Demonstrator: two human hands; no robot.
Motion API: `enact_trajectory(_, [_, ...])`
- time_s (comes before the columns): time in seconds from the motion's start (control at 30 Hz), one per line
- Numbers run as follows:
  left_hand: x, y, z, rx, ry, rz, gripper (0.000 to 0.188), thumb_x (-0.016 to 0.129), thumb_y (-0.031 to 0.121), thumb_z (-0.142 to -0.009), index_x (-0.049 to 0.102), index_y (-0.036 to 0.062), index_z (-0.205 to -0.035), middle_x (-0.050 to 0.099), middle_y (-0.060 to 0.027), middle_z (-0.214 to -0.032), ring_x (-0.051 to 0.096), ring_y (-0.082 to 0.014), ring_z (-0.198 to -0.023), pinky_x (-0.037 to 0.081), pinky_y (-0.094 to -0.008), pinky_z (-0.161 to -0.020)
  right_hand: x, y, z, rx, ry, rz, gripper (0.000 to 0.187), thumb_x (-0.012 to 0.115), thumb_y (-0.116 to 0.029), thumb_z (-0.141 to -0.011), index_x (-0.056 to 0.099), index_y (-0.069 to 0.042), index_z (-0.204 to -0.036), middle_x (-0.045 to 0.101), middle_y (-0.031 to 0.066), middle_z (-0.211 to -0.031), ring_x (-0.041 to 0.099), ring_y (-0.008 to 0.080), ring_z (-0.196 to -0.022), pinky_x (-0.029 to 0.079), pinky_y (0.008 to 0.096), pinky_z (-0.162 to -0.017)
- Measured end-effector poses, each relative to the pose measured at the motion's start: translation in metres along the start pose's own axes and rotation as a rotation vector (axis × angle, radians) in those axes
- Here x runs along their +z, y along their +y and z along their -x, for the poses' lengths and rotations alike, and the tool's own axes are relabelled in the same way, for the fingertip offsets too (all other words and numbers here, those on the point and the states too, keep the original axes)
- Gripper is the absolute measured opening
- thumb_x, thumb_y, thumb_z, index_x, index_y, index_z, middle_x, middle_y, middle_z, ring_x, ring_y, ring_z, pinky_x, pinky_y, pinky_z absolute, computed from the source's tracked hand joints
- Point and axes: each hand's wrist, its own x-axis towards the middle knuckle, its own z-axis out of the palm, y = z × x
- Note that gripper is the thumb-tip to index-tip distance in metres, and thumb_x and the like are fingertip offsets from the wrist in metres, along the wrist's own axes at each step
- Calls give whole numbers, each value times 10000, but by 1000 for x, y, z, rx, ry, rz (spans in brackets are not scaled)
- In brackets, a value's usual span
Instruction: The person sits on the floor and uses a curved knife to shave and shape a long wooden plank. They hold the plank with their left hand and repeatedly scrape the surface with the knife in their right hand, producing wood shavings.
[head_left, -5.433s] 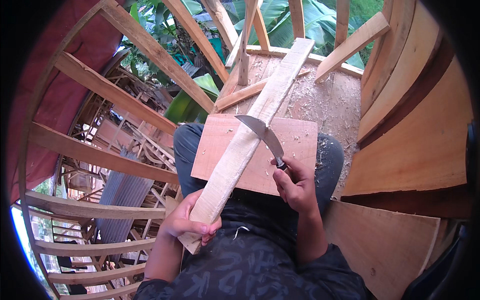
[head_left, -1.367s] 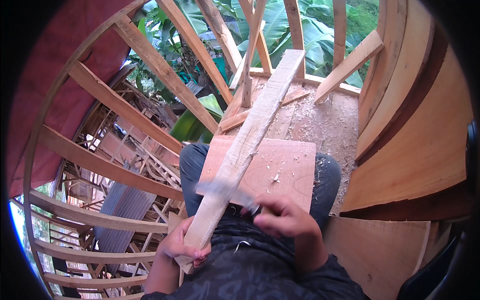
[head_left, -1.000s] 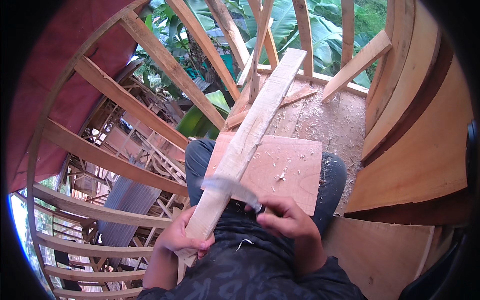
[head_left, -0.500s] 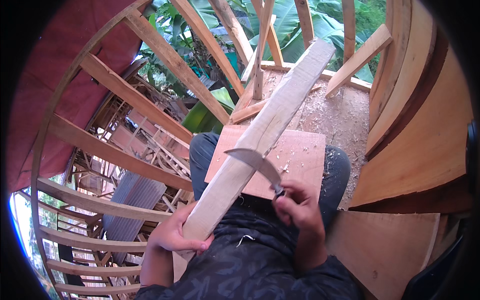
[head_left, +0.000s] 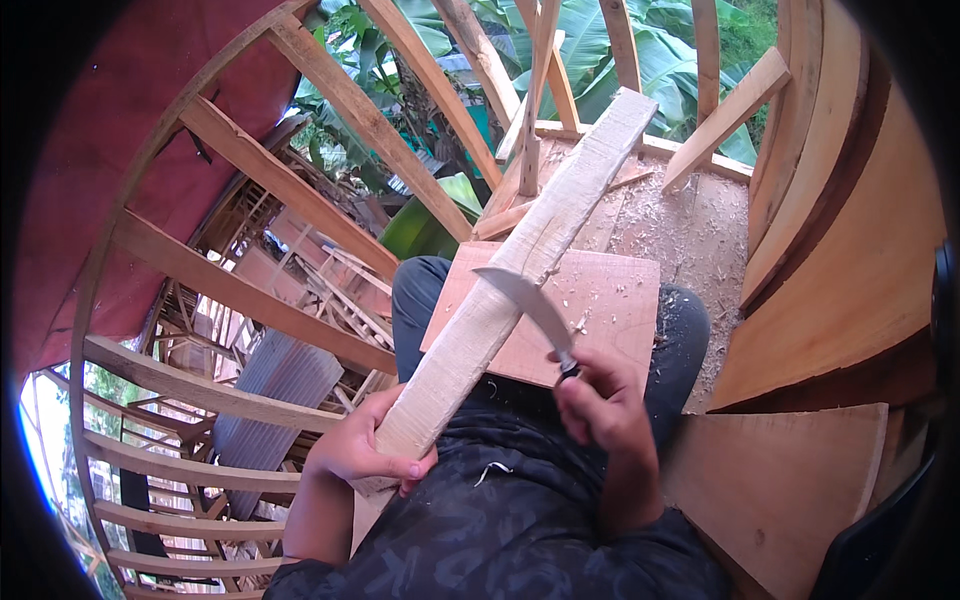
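A long pale wooden plank (head_left: 470, 335) slants from my lap up and away to the right. My left hand (head_left: 378, 450) is closed around its near end, with the thumb across the lower edge. In my right hand (head_left: 603, 400) is a knife (head_left: 535, 305) with a curved blade and a dark handle, mostly hidden by the fingers. The blade crosses the plank's right edge near its middle, its tip over the upper face; whether it touches the wood I cannot tell. Under the plank a flat square board (head_left: 600, 300) lies across my thighs, scattered with shavings.
Shavings cover the wooden floor (head_left: 690, 240) ahead. Curved wooden slats (head_left: 250, 285) form a railing on the left, with corrugated sheet (head_left: 275, 410) beyond. A short wooden post (head_left: 725, 120) leans at the far right. Large wooden panels (head_left: 830, 290) stand on the right.
The knife and my right hand have moved slightly away from me along the plank. The whole view has shifted a little; both hands keep their hold.
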Motion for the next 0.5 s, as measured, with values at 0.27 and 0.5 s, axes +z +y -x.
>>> enact_trajectory(0.27, [5,6,-2,-21,20,-125,659,709,25,-727,342,-24,-1273,578,-118,-728,569,-147,-579,472,-277,-501,4,4,14,148,-187,107,264,556,-30,-872,582,3,-1132,564,22,-663,461,43,-443,344,198,-370])
enact_trajectory(0.5, [8,9,-2,16,6,-110,653,714,20,-719,352,-27,-1260,573,-119,-726,572,-158,-595,475,-283,-505,3,3,18,79,-109,124,250,524,-34,-883,567,28,-1122,539,13,-626,446,46,-431,339,184,-374])
